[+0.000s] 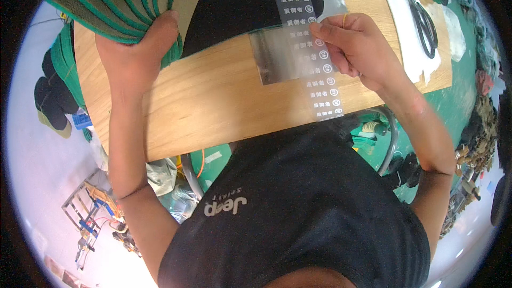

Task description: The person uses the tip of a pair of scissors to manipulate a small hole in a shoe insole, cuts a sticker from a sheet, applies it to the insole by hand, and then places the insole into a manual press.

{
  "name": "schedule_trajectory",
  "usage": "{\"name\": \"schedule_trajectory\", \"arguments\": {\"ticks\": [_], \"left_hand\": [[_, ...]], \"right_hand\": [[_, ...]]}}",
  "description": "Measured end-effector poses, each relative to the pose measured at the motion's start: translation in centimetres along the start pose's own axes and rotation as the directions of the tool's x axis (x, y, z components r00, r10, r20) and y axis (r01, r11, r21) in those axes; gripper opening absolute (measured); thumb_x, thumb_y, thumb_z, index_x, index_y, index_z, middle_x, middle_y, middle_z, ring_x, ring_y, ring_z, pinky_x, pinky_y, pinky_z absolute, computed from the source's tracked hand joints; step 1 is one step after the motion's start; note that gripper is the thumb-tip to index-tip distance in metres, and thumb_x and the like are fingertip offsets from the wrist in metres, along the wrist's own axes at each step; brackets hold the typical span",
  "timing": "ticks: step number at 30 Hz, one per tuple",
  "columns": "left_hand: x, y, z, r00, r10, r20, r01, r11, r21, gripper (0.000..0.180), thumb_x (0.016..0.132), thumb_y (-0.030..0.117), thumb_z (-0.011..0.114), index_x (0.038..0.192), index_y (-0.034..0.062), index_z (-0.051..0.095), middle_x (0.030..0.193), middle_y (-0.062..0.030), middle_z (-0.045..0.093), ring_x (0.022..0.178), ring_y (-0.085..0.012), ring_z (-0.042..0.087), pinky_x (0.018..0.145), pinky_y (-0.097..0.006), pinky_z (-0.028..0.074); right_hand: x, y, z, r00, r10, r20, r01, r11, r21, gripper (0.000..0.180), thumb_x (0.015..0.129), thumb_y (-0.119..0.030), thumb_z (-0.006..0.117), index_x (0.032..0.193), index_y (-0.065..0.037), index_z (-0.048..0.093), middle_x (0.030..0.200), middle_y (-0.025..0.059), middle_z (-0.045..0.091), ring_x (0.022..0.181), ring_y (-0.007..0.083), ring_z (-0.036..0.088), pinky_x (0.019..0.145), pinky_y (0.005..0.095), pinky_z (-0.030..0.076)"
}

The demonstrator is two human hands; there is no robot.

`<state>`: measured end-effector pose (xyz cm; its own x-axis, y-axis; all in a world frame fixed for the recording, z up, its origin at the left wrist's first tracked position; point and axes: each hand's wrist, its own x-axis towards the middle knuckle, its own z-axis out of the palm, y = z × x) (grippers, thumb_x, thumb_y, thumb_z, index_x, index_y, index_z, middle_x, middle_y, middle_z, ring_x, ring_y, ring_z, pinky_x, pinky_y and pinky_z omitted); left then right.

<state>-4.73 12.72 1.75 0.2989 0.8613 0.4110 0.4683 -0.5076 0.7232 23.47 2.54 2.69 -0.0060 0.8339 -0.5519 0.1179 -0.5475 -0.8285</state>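
Left hand (140,48) grips green-striped fabric stack (120,0) at wooden table's (213,101) far-left corner; right hand (354,48) pinches clear printed label strip (314,53) mid-table, w/ black scissors (421,18) by right edge.

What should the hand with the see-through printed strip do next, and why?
Probably press the printed strip down flat. The right hand pinches it by its edge, over the shiny grey sheet on the wooden board, and its near end hangs off the board's edge. The left hand is busy on the stack of green-edged pieces.
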Motion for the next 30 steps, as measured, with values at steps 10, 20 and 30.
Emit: {"name": "schedule_trajectory", "arguments": {"ticks": [10,20,30], "left_hand": [[0.2,2.3,2.0,0.963,-0.109,0.245,0.103,0.994,0.035,0.059,0.065,0.018,0.075,0.119,0.0026,0.056,0.098,-0.0182,0.066,0.09,-0.0308,0.065,0.08,-0.036,0.05],[1.4,3.6,3.1,0.868,0.024,0.497,-0.248,0.887,0.391,0.08,0.064,0.028,0.076,0.134,0.0052,0.046,0.097,-0.0215,0.063,0.093,-0.0378,0.06,0.084,-0.043,0.048],[1.1,2.6,1.4,0.954,-0.086,0.288,0.085,0.996,0.014,0.052,0.067,0.015,0.075,0.115,0.0012,0.061,0.081,-0.01,0.066,0.071,-0.0173,0.06,0.071,-0.027,0.049]], "right_hand": [[0.2,0.1,-0.3,0.999,-0.035,0.013,0.035,0.999,0.009,0.03,0.091,-0.023,0.059,0.068,-0.004,0.06,0.048,0.0013,0.049,0.038,0.0071,0.041,0.036,0.0226,0.029],[-0.8,0.6,0.8,0.996,-0.079,-0.032,0.077,0.996,-0.054,0.022,0.091,-0.022,0.057,0.08,-0.004,0.063,0.05,0.0001,0.048,0.04,0.0047,0.04,0.037,0.0202,0.026],[-1.9,2.2,-1.8,0.984,-0.082,-0.156,0.109,0.979,0.173,0.024,0.091,-0.023,0.059,0.077,-0.003,0.063,0.051,0.0011,0.051,0.039,0.0061,0.04,0.036,0.0205,0.026]]}}
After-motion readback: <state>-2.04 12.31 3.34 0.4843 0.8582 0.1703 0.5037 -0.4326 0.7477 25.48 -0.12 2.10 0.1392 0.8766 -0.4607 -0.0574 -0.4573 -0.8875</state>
